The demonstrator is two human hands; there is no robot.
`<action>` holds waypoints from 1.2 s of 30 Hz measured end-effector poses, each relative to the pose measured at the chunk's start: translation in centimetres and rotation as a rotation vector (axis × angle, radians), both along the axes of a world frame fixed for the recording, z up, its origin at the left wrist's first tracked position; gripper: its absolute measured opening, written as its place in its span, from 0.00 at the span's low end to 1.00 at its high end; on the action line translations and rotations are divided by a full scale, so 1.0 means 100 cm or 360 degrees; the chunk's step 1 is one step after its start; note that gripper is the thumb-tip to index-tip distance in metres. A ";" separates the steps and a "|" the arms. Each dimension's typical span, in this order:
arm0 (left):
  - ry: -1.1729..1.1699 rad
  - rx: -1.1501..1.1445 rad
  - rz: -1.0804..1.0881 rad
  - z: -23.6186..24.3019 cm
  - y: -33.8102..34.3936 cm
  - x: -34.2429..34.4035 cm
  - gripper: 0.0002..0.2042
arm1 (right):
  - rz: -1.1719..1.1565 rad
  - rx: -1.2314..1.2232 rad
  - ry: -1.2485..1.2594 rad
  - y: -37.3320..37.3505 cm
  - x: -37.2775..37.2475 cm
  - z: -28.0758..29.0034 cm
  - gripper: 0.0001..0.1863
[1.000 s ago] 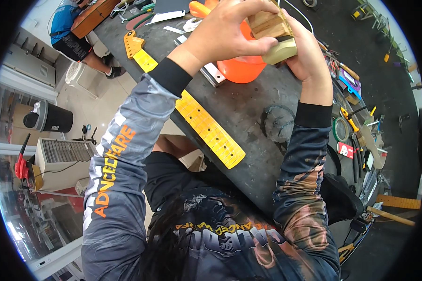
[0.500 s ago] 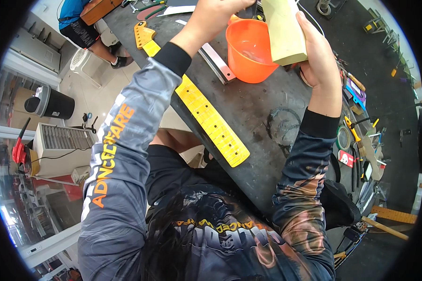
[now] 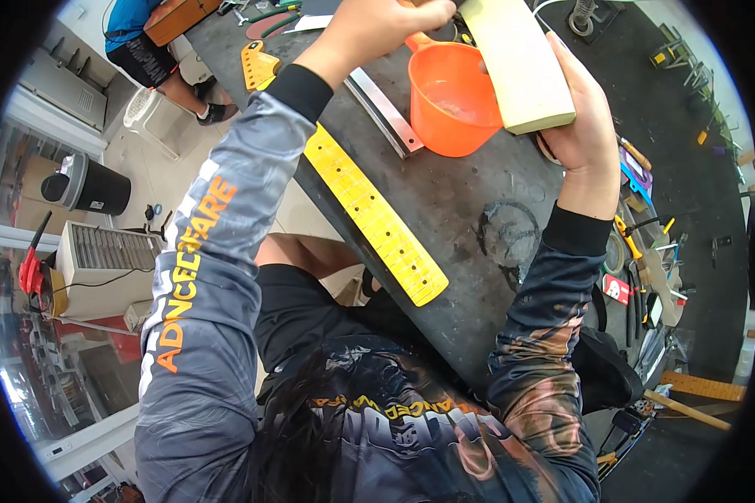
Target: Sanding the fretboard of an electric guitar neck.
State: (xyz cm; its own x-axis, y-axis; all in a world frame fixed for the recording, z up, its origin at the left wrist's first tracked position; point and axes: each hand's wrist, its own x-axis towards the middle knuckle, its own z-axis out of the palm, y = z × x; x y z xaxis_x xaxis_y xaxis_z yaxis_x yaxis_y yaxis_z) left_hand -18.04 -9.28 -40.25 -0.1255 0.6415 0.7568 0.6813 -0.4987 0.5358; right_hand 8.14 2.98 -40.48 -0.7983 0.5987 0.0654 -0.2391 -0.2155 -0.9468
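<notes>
My right hand [image 3: 585,126] is wrapped round the side of a long pale yellow block [image 3: 522,71], which is tilted above the table. At the upper edge of the picture, my left hand [image 3: 386,29] is closed, its fingers by a small dark piece that is mostly cut off. Below the hands an orange plastic dipper [image 3: 449,105] stands on the table, a little liquid in its bottom. A yellow guitar neck [image 3: 377,214] with frets and dark dots lies along the table's near left edge, partly hidden under my left forearm.
A metal bar [image 3: 384,113] lies between neck and dipper on the dark table [image 3: 470,293]. A wet ring mark [image 3: 510,235] shows at the middle. Several tools, a green tape roll [image 3: 617,251] and pliers line the right side. Another person [image 3: 147,54] stands at the far left by a white stool [image 3: 155,117].
My right hand and the pale block have moved slightly right and nearer to me. My left hand stays closed at the upper edge, and the view has shifted a little.
</notes>
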 end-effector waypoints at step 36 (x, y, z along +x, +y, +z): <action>0.0673 0.0261 0.0034 -0.008 -0.008 0.051 0.29 | 0.0079 -0.0010 -0.0056 0.009 0.003 -0.001 0.25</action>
State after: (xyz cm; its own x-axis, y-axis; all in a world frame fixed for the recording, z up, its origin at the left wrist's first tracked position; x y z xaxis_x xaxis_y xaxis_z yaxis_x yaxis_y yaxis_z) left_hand -12.97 -10.04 -41.08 0.2045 0.5093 0.8360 0.8342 -0.5375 0.1234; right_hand 8.46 3.85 -40.61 -0.8288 0.5586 0.0330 -0.1943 -0.2320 -0.9531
